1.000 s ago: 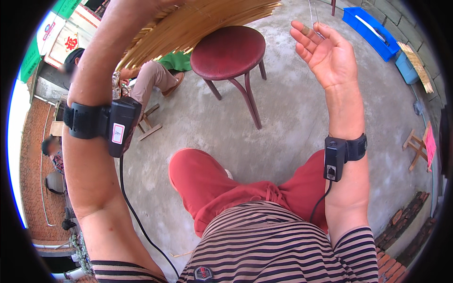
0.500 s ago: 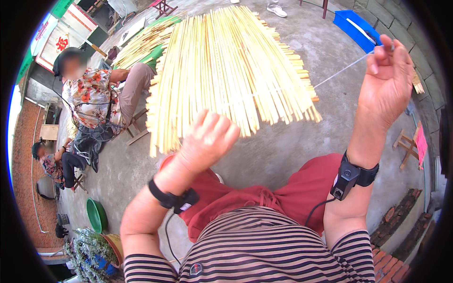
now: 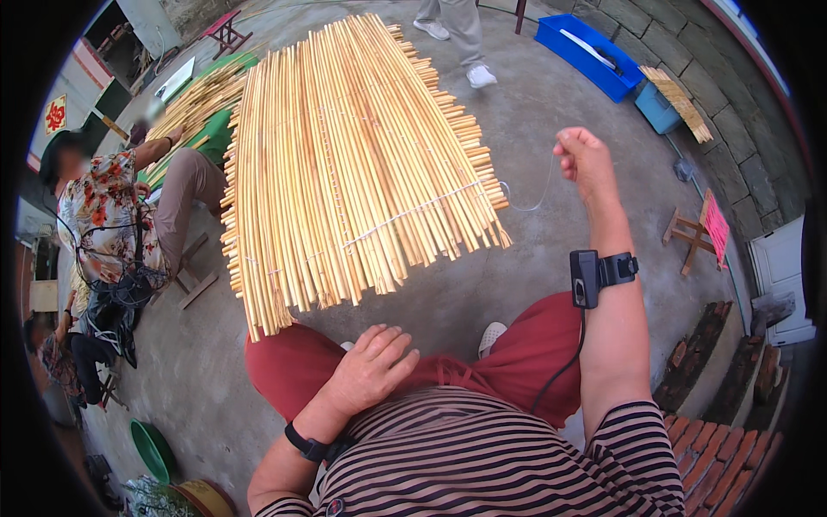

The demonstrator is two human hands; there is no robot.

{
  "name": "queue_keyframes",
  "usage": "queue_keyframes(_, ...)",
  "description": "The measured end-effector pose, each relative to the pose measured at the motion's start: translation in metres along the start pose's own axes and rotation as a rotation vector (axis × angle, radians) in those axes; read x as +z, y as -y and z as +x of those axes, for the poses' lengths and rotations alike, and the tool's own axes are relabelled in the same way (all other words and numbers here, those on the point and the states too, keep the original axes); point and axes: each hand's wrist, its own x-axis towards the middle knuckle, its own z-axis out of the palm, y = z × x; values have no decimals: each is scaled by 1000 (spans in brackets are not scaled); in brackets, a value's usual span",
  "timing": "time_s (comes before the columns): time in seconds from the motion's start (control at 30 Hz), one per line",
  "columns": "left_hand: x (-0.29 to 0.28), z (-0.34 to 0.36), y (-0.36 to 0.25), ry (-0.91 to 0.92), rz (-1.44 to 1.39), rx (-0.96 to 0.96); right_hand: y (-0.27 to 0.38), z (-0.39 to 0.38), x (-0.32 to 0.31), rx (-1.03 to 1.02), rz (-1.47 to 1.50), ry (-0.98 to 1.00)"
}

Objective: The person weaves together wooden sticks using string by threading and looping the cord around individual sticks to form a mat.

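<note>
A mat of pale straw-coloured reed stalks point(image 3: 345, 164) lies before me, its stalks side by side and uneven at the ends. Across its near part runs a row of white stitching. From the mat's right edge a thin white thread point(image 3: 541, 203) hangs in a slack loop and rises to my right hand point(image 3: 588, 164). That hand is pinched shut on it, raised to the right of the mat. My left hand point(image 3: 370, 369) is above my lap, apart from the mat's near edge, its fingers curled in; whatever may be inside them is hidden.
On the left sits a person in a floral shirt point(image 3: 103, 211), beside more loose stalks point(image 3: 202, 99) on a green surface. Someone's legs point(image 3: 465, 30) stand beyond the mat. At the right are a blue tub point(image 3: 586, 56) and a folding stool point(image 3: 699, 228); a green basin point(image 3: 152, 450) is lower left.
My right hand has drawn inward and lower, and the taut thread has gone slack. My left hand has dropped from the mat's near edge toward my lap. The view has shifted.
</note>
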Motion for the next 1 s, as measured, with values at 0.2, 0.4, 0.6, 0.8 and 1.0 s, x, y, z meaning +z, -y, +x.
queue_keyframes(0.2, 15, 11, 3, 43, -101, 8, 4, 11, -44, -209, 726, -208)
queue_keyframes(0.4, 13, 30, -2, 95, -185, -11, 103, -57, 5, -668, 1192, 338)
queue_keyframes(0.6, 21, 30, 3, 265, -950, -538, 148, -132, -17, -959, 728, 377)
queue_keyframes(0.8, 27, 0, 13, -504, -1875, -841, 156, -148, -38, -940, 841, 208)
queue_keyframes(1.0, 11, 15, 34, -839, -1965, -789, 157, -137, 2, -574, 747, 234)
